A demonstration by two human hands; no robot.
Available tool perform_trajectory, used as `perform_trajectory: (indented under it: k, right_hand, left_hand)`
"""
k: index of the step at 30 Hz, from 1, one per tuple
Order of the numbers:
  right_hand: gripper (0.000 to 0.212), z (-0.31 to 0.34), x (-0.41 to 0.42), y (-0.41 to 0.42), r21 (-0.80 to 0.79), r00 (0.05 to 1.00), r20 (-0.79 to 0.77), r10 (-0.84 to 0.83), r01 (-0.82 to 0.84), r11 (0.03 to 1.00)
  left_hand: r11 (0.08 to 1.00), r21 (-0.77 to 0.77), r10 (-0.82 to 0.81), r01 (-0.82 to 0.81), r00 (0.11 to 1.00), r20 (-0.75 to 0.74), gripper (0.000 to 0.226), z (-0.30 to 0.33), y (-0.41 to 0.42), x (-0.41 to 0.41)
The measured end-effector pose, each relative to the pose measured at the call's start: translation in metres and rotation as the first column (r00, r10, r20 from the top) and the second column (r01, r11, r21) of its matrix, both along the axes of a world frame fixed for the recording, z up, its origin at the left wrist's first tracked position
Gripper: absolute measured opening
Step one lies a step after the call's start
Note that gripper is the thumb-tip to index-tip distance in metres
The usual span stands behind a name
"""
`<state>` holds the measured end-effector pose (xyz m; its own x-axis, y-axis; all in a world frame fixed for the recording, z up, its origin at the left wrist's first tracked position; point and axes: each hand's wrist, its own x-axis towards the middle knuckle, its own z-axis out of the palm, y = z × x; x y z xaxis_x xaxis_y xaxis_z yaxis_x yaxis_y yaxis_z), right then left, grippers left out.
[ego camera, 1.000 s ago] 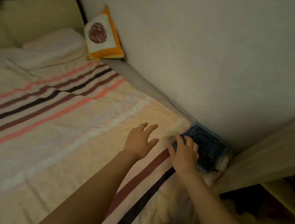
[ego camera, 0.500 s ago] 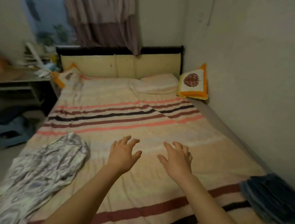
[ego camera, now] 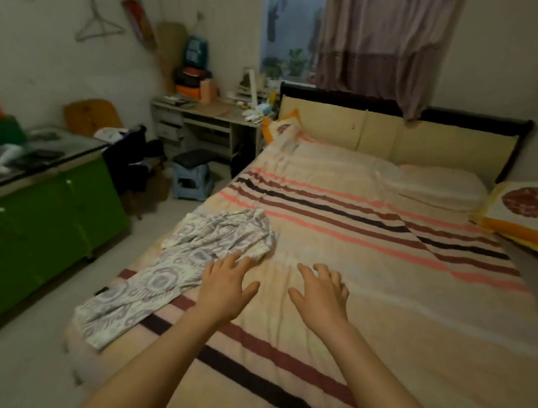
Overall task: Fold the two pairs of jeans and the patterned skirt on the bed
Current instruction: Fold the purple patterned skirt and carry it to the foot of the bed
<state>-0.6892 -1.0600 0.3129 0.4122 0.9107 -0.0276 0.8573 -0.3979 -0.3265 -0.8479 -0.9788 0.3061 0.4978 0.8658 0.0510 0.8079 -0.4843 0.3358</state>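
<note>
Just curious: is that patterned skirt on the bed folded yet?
Not folded: the patterned skirt lies spread and rumpled along the bed's edge.

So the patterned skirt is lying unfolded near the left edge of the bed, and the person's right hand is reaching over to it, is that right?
Not quite: the head view shows the left hand reaching to the patterned skirt, not the right hand, which hovers open over the bare bedspread. The skirt does lie unfolded near the bed's left edge.

Your bed (ego camera: 365, 308) carries a striped blanket (ego camera: 340, 222); on it lie the crumpled patterned skirt (ego camera: 175, 267), 1 pillow (ego camera: 436, 185) and 2 cushions.
</note>
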Motion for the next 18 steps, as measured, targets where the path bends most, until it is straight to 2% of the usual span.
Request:
perform_trajectory:
  k: [3, 7, 13, 18]
  right_hand:
    - [0.053, -0.011, -0.038, 0.005, -0.044, 0.995, -0.019, 0.095, -0.095, 0.994]
    - [0.054, -0.012, -0.079, 0.019, -0.045, 0.984, -0.002, 0.179, -0.179, 0.983]
    - [0.054, -0.013, -0.134, 0.049, -0.036, 0.973, 0.016, 0.229, -0.228, 0.973]
    - [0.055, -0.018, -0.193, 0.087, -0.039, 0.973, 0.01, 0.232, -0.231, 0.972]
  left_hand:
    - [0.992, -0.044, 0.113, -0.115, 0.993, -0.036, 0.051, -0.016, -0.013, -0.048]
    - [0.963, -0.068, 0.26, -0.26, 0.966, -0.014, 0.053, -0.023, -0.015, -0.102]
    - [0.95, -0.053, 0.309, -0.307, 0.951, 0.025, 0.054, -0.024, 0.0, -0.157]
    - [0.96, -0.03, 0.277, -0.277, 0.961, 0.006, 0.054, -0.024, 0.036, -0.216]
